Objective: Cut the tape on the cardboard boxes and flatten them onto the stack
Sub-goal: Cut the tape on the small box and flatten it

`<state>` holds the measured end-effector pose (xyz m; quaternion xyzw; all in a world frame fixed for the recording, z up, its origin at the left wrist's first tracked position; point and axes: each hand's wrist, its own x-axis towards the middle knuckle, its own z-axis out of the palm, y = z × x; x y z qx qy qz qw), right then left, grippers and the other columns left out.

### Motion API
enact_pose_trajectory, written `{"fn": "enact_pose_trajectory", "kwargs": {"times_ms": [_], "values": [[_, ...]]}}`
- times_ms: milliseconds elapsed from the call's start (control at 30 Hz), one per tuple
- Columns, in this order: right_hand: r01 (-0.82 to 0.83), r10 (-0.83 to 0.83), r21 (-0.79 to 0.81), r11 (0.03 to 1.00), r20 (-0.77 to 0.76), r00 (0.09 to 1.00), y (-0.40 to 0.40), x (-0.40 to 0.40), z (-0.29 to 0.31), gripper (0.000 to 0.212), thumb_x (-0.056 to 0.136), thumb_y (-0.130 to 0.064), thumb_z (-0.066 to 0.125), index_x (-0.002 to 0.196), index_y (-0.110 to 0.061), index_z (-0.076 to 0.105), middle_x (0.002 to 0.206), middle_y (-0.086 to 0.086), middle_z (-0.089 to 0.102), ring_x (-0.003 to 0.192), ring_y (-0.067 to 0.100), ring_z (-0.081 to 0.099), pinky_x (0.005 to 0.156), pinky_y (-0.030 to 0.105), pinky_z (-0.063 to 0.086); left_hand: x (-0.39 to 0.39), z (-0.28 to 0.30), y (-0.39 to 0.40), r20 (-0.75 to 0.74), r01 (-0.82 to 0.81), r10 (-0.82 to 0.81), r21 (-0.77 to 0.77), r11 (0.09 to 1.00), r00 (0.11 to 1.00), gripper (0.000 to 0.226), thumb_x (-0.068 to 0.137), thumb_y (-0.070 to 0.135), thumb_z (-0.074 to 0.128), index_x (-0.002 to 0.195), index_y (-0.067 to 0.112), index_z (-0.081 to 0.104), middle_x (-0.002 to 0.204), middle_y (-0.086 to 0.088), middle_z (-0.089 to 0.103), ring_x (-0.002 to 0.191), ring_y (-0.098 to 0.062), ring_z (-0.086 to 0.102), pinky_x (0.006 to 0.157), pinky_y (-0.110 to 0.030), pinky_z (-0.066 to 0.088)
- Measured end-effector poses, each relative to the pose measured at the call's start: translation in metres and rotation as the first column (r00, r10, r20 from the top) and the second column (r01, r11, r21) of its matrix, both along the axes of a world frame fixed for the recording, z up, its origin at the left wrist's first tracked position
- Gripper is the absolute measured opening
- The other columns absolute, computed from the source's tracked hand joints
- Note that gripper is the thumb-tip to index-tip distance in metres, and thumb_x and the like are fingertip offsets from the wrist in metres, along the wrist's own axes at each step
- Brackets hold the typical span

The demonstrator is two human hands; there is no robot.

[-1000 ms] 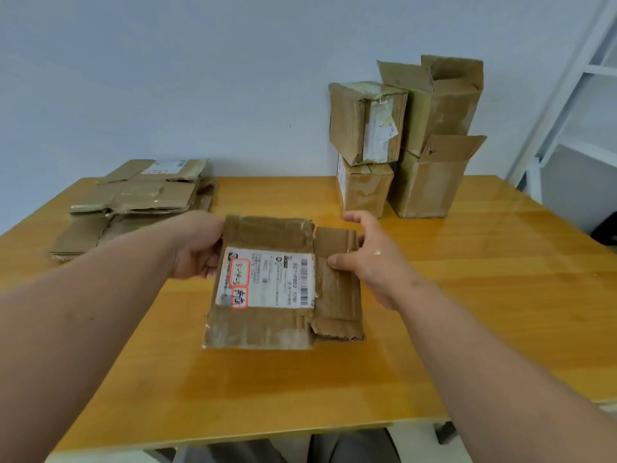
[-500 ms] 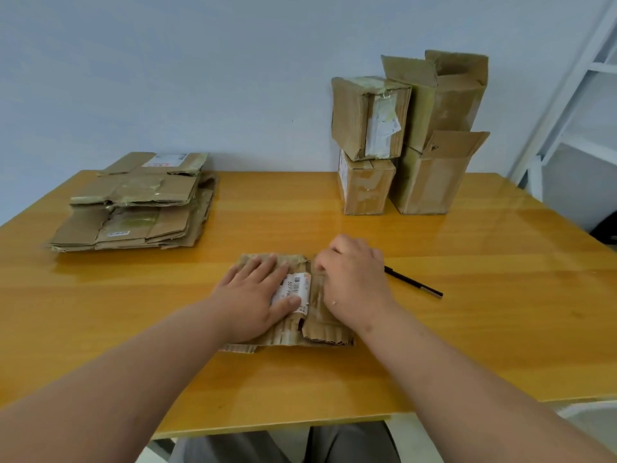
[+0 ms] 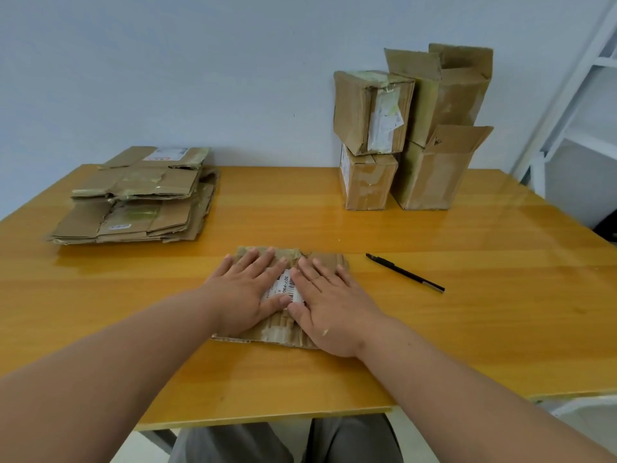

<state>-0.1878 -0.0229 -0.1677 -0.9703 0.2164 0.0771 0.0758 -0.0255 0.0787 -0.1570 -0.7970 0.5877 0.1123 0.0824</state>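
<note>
A flattened cardboard box (image 3: 280, 332) with a white barcode label lies on the wooden table (image 3: 467, 312) in front of me. My left hand (image 3: 248, 295) and my right hand (image 3: 329, 305) press flat on it side by side, fingers straight, covering most of it. A black utility knife (image 3: 405, 272) lies on the table just right of my right hand. The stack of flattened boxes (image 3: 140, 198) sits at the far left of the table. Several unflattened boxes (image 3: 410, 128) stand piled against the wall at the back right.
The table's front edge (image 3: 267, 421) runs just above my knees. A white shelf frame (image 3: 574, 105) stands off the table's right side. Bare tabletop lies between the stack and the piled boxes.
The box was held up by both hands one second ago; it now lies flat on the table. Both hands have spread out and press down on it with straight fingers.
</note>
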Motion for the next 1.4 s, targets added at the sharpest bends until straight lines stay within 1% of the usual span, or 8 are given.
{"fn": "enact_pose_trajectory", "kwargs": {"times_ms": [133, 500, 700, 833, 1000, 1167, 1233, 1400], "values": [[0.0, 0.001, -0.026, 1.0, 0.031, 1.0, -0.003, 0.004, 0.007, 0.063, 0.101, -0.054, 0.012, 0.157, -0.025, 0.004, 0.165, -0.007, -0.009, 0.15, 0.011, -0.013, 0.121, 0.044, -0.01, -0.003, 0.006, -0.005, -0.009, -0.044, 0.044, -0.01, 0.999, 0.999, 0.076, 0.087, 0.071, 0.004, 0.153, 0.035, -0.007, 0.16, 0.008, -0.017, 0.147, -0.015, -0.017, 0.118, -0.042, -0.01], [0.007, -0.007, 0.026, 1.0, 0.02, 1.0, -0.007, -0.001, -0.001, 0.069, 0.096, -0.066, 0.007, 0.155, -0.034, -0.009, 0.161, -0.012, -0.02, 0.147, 0.007, -0.022, 0.121, 0.041, -0.013, -0.002, -0.008, 0.006, -0.123, -0.235, 0.22, -0.131, 0.963, 0.968, 0.102, 0.071, 0.087, 0.011, 0.153, 0.029, -0.011, 0.159, 0.006, -0.021, 0.145, -0.021, -0.023, 0.118, -0.043, -0.004], [0.058, -0.041, -0.095, 0.994, 0.171, 0.984, -0.001, -0.001, 0.0, 0.064, 0.097, -0.064, 0.025, 0.154, -0.039, 0.009, 0.159, -0.004, 0.002, 0.148, 0.024, -0.009, 0.12, 0.047, -0.006, -0.005, 0.006, 0.008, -0.255, -0.562, 0.509, -0.219, 0.797, 0.822, 0.104, 0.075, 0.074, 0.058, 0.154, 0.03, 0.004, 0.147, -0.008, 0.033, 0.13, -0.032, 0.038, 0.103, -0.045, 0.041], [-0.015, 0.096, -0.193, 0.981, 0.415, 0.905, 0.017, -0.008, 0.005, 0.035, 0.1, -0.046, 0.041, 0.128, -0.029, 0.054, 0.125, -0.005, 0.052, 0.118, 0.024, 0.044, 0.101, 0.04, 0.027, 0.001, 0.025, 0.011, -0.687, -0.746, 0.47, -0.157, 0.648, 0.553, 0.074, 0.088, 0.023, 0.068, 0.147, 0.039, 0.027, 0.107, -0.006, 0.06, 0.087, -0.025, 0.064, 0.074, -0.044, 0.059], [0.017, 0.007, -0.084, 0.996, 0.271, 0.963, 0.025, -0.012, 0.026, 0.075, 0.084, -0.078, 0.038, 0.142, -0.03, 0.04, 0.136, -0.003, 0.047, 0.121, 0.021, 0.045, 0.098, 0.04, 0.04, 0.003, 0.049, 0.017, -0.934, -0.884, 0.349, 0.098, 0.458, 0.077, 0.052, 0.092, -0.002, 0.058, 0.136, 0.024, 0.049, 0.104, -0.018, 0.067, 0.09, -0.032, 0.07, 0.078, -0.045, 0.059], [0.06, -0.067, 0.031, 0.998, 0.468, 0.881, 0.018, -0.012, 0.054, 0.025, 0.098, -0.04, 0.051, 0.119, -0.027, 0.053, 0.108, -0.004, 0.06, 0.091, 0.02, 0.057, 0.072, 0.036, 0.048, 0.004, 0.073, 0.023, -0.975, -0.903, 0.028, 0.214, 0.373, -0.22, 0.028, 0.097, 0.007, 0.051, 0.125, 0.006, 0.055, 0.114, -0.018, 0.059, 0.082, -0.027, 0.067, 0.058, -0.033, 0.06], [0.064, -0.201, 0.264, 0.962, 0.531, 0.823, 0.014, -0.012, 0.071, 0.015, 0.098, -0.036, 0.054, 0.111, -0.028, 0.055, 0.097, -0.007, 0.064, 0.085, 0.017, 0.06, 0.07, 0.035, 0.05, 0.008, 0.081, 0.025, -0.976, -0.924, -0.14, 0.107, 0.368, -0.169, 0.029, 0.098, 0.008, 0.046, 0.125, 0.008, 0.058, 0.114, -0.014, 0.056, 0.081, -0.027, 0.066, 0.06, -0.032, 0.059], [-0.065, -0.621, 0.796, 0.602, 0.518, 0.589, 0.007, -0.012, 0.097, 0.011, 0.092, -0.031, 0.068, 0.098, -0.032, 0.059, 0.097, -0.012, 0.068, 0.089, 0.007, 0.064, 0.076, 0.029, 0.054, 0.005, 0.089, 0.022, -0.831, -0.734, 0.0, -0.492, 0.469, 0.557, 0.057, 0.093, 0.037, 0.057, 0.146, 0.036, 0.037, 0.125, 0.004, 0.052, 0.1, -0.015, 0.053, 0.089, -0.036, 0.044]]}}
